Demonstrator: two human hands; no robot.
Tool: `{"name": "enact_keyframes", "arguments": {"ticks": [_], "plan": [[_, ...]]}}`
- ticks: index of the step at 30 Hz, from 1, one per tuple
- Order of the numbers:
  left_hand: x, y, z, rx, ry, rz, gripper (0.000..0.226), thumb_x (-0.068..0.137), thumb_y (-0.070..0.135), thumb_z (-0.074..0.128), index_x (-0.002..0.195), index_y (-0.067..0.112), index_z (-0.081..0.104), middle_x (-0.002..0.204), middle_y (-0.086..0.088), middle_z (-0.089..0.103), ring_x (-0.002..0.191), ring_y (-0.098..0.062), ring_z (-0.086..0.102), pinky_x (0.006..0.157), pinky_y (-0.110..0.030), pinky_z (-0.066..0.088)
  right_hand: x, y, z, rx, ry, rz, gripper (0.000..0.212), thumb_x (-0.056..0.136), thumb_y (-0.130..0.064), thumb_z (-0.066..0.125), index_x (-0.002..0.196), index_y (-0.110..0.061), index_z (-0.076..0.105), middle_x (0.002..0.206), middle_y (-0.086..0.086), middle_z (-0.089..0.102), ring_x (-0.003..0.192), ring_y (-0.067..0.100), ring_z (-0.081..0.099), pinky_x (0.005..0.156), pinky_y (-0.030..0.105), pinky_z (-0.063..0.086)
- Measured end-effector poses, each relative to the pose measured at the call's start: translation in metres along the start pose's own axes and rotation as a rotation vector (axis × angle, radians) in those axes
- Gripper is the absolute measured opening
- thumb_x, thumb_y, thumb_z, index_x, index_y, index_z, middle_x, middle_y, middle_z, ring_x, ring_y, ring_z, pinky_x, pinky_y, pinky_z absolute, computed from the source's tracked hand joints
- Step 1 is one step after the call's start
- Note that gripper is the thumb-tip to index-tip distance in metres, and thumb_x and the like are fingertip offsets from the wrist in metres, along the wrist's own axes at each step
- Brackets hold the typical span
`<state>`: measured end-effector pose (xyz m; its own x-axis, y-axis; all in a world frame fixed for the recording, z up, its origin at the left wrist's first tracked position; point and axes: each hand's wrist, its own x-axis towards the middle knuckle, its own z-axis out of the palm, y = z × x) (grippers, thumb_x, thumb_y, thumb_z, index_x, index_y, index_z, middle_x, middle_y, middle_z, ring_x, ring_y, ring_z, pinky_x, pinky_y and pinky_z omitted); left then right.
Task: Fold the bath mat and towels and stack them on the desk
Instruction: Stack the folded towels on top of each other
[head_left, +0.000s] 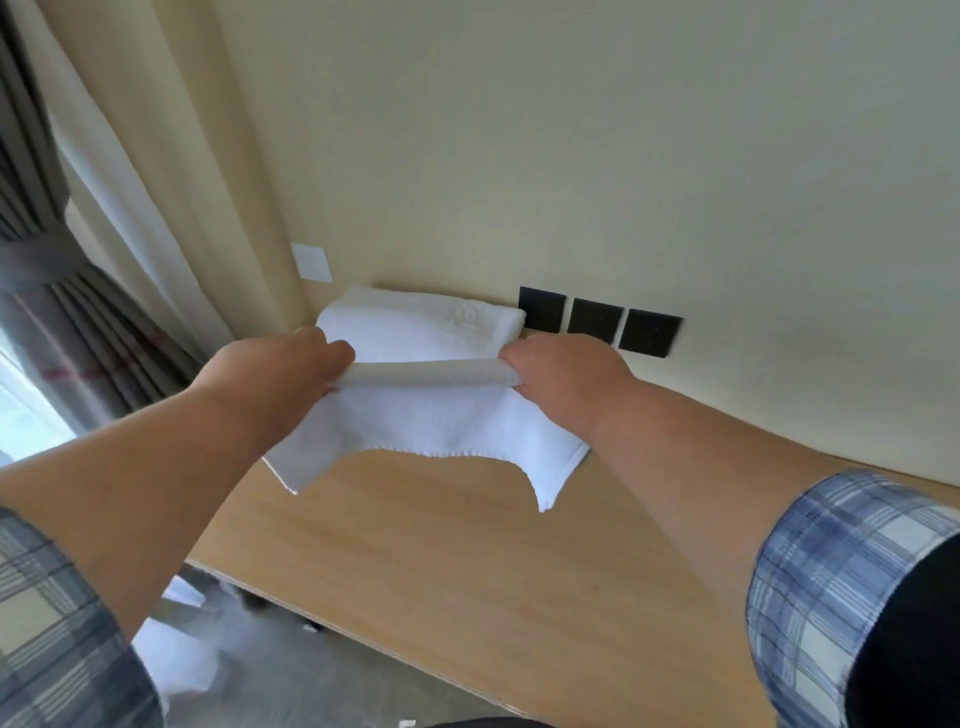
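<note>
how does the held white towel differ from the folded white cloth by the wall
The held white towel hangs between the left hand and right hand; the folded white cloth lies on the wooden desk. The held towel's corners dangle loose; the folded cloth is a neat rectangle. Both are white.

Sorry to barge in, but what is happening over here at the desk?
A person is folding linen. The left hand and the right hand each grip one end of the folded edge of a white towel, holding it above the desk while its loose part hangs down. Behind it, a folded white piece already lies on the desk by the wall.
</note>
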<state>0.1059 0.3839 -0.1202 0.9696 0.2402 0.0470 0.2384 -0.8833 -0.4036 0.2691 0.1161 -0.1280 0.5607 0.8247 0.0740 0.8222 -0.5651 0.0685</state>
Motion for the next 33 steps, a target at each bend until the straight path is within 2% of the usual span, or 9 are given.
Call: {"name": "enact_keyframes", "arguments": {"ticks": [4,7,11,14,16,21,25,28,33], "plan": [[0.046,-0.03,-0.013,-0.026,0.092,-0.011,0.02,0.096,0.025,0.048,0.115,0.029,0.041,0.089,0.002,0.038,0.072,-0.023,0.049,0.058,-0.038,0.046,0.05,0.02,-0.015,0.035,0.08,0.018,0.024,0.096,-0.031,0.055,0.117,-0.019,0.058,0.102,0.003,0.06,0.091,0.029,0.062,0.076,0.041,0.052],[0.086,-0.056,-0.02,-0.024,0.169,0.0,0.018,0.096,0.024,0.048,0.113,0.026,0.042,0.089,0.001,0.041,0.071,-0.025,0.05,0.054,-0.036,0.042,0.087,0.035,-0.024,0.018,0.125,0.011,0.034,0.098,-0.045,0.053,0.12,-0.018,0.055,0.102,0.006,0.059,0.093,0.032,0.062,0.074,0.04,0.049],[0.148,-0.09,-0.015,-0.033,0.26,0.072,0.022,0.098,0.028,0.05,0.119,0.022,0.045,0.099,-0.006,0.049,0.081,-0.032,0.055,0.059,-0.039,0.044,0.143,0.054,-0.033,0.0,0.137,0.051,0.038,0.095,-0.048,0.057,0.121,-0.02,0.054,0.099,0.006,0.058,0.092,0.033,0.061,0.074,0.04,0.048],[0.202,-0.11,-0.004,-0.05,0.285,0.121,0.024,0.095,0.02,0.055,0.117,0.019,0.047,0.097,-0.007,0.048,0.079,-0.032,0.054,0.061,-0.041,0.049,0.183,0.07,-0.033,-0.039,0.164,0.117,0.034,0.093,-0.045,0.06,0.117,-0.022,0.053,0.088,-0.002,0.048,0.085,0.032,0.06,0.066,0.038,0.042],[0.238,-0.12,0.004,-0.057,0.305,0.161,0.024,0.095,0.021,0.056,0.116,0.018,0.046,0.094,-0.007,0.047,0.075,-0.031,0.051,0.061,-0.044,0.051,0.207,0.078,-0.03,-0.075,0.176,0.158,0.032,0.093,-0.042,0.061,0.117,-0.022,0.052,0.093,0.001,0.055,0.082,0.031,0.058,0.064,0.036,0.037],[0.315,-0.137,0.029,-0.092,0.356,0.256,0.023,0.095,0.023,0.056,0.116,0.017,0.047,0.093,-0.007,0.047,0.073,-0.03,0.048,0.052,-0.038,0.043,0.264,0.097,-0.024,-0.171,0.12,0.258,0.033,0.094,-0.04,0.061,0.117,-0.019,0.052,0.104,0.01,0.06,0.089,0.035,0.062,0.066,0.039,0.043],[0.361,-0.142,0.045,-0.104,0.381,0.322,0.031,0.09,0.015,0.062,0.118,0.015,0.048,0.1,-0.013,0.05,0.081,-0.037,0.056,0.055,-0.041,0.043,0.29,0.105,-0.015,-0.279,0.183,0.269,0.032,0.094,-0.032,0.063,0.117,-0.011,0.052,0.104,0.015,0.058,0.084,0.041,0.061,0.066,0.043,0.049],[0.379,-0.143,0.062,-0.131,0.409,0.348,0.038,0.084,0.006,0.066,0.116,0.013,0.049,0.099,-0.015,0.05,0.082,-0.039,0.056,0.055,-0.04,0.038,0.298,0.108,-0.005,-0.345,0.2,0.236,0.035,0.094,-0.026,0.063,0.121,-0.01,0.051,0.106,0.017,0.056,0.082,0.041,0.06,0.062,0.042,0.046],[0.366,-0.133,0.111,-0.173,0.365,0.442,0.056,0.075,0.001,0.071,0.125,0.017,0.052,0.107,-0.012,0.054,0.089,-0.036,0.054,0.06,-0.039,0.041,0.285,0.1,0.02,-0.39,0.092,0.2,0.041,0.089,-0.015,0.064,0.128,-0.01,0.053,0.116,0.018,0.056,0.092,0.041,0.059,0.077,0.047,0.045]]}}
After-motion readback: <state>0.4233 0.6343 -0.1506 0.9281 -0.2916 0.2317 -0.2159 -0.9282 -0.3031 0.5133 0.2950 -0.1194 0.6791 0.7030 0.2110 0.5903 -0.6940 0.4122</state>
